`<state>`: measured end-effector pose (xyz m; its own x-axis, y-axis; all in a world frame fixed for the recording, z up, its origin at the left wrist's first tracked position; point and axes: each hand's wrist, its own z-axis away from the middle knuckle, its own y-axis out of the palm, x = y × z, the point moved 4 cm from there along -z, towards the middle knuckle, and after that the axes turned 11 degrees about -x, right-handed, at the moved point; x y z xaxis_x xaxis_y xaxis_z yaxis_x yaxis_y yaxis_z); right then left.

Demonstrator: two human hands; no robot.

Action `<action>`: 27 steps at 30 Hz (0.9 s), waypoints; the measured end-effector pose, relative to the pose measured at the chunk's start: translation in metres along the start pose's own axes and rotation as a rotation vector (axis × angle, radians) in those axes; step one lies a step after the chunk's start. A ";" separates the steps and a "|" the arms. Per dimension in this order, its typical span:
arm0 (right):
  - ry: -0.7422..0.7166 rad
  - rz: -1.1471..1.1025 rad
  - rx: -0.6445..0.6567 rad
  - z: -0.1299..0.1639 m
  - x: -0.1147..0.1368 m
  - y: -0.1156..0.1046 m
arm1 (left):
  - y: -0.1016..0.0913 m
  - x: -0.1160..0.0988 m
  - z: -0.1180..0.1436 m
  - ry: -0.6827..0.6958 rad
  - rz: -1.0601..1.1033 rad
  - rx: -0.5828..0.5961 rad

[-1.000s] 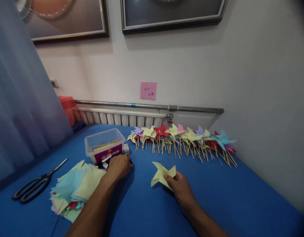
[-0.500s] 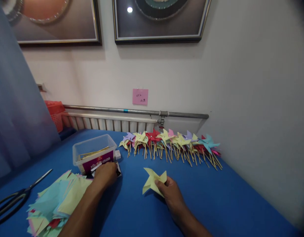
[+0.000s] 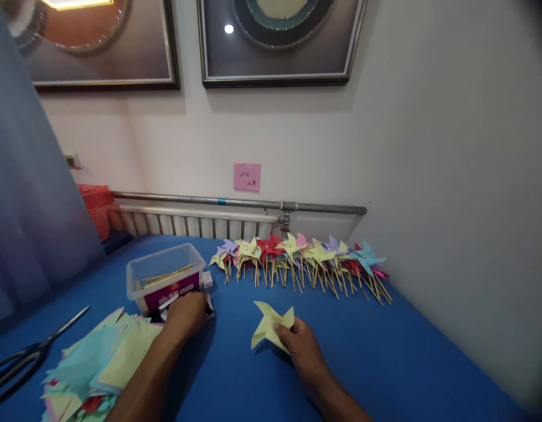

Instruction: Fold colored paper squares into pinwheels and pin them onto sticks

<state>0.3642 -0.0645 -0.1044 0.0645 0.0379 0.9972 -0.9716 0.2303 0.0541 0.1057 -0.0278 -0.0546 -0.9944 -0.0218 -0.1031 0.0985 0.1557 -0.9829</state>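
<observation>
Pinching yellow pinwheel (image 3: 266, 324), right hand (image 3: 304, 347); left hand (image 3: 188, 312) palm-down by tub (image 3: 176, 292), grip hidden.

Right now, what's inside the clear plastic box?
Thin, tan sticks lie inside the clear plastic box, partly visible through its open top. Its purple label and front wall cover the bottom, so anything lower cannot be seen.

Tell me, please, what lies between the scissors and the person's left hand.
In the head view, a pile of coloured paper lies on the blue surface between the scissors and the left hand.
</observation>
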 end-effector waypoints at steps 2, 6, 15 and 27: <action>0.019 -0.027 0.008 0.000 0.000 0.001 | -0.002 0.000 0.001 -0.004 0.018 -0.025; 0.037 -0.046 0.004 -0.003 -0.006 0.001 | -0.007 -0.002 0.001 0.007 0.014 -0.086; 0.023 -0.064 0.026 -0.009 -0.016 -0.001 | 0.011 -0.061 0.022 0.219 0.209 -0.005; 0.061 -0.030 -0.009 -0.004 -0.009 0.000 | 0.028 -0.073 0.026 0.193 0.211 0.057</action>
<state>0.3644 -0.0610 -0.1134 0.1080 0.0898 0.9901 -0.9669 0.2409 0.0837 0.1821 -0.0477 -0.0781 -0.9399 0.1941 -0.2808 0.3006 0.0811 -0.9503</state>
